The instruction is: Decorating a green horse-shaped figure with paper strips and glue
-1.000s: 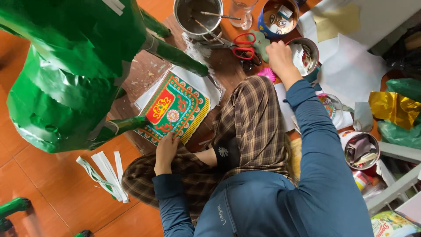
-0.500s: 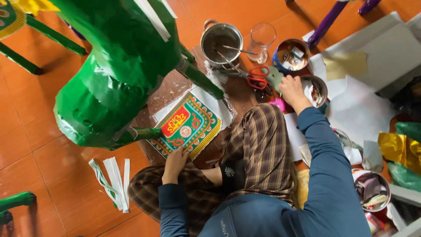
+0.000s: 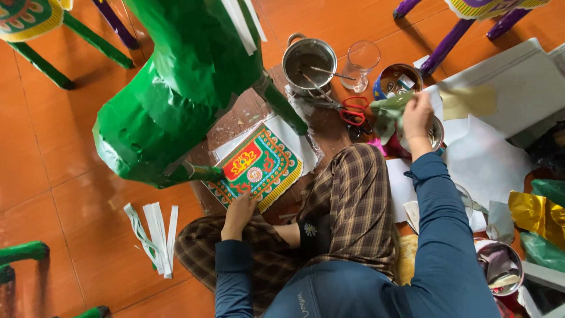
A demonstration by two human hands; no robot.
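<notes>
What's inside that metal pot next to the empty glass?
The metal pot holds a dull grey layer at its bottom and two thin sticks leaning over its rim. Whether that layer is paste or bare metal cannot be told.

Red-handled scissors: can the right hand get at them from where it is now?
Probably yes. The red-handled scissors lie uncovered just left of the right hand, but that hand is holding a pale green scrap.

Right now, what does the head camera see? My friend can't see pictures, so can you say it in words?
A person sits on an orange floor; their left hand rests on a colourful patterned paper, while the right hand lifts a green scrap above tins. A big green paper figure stands beside them, with red scissors and a pot near.
</notes>
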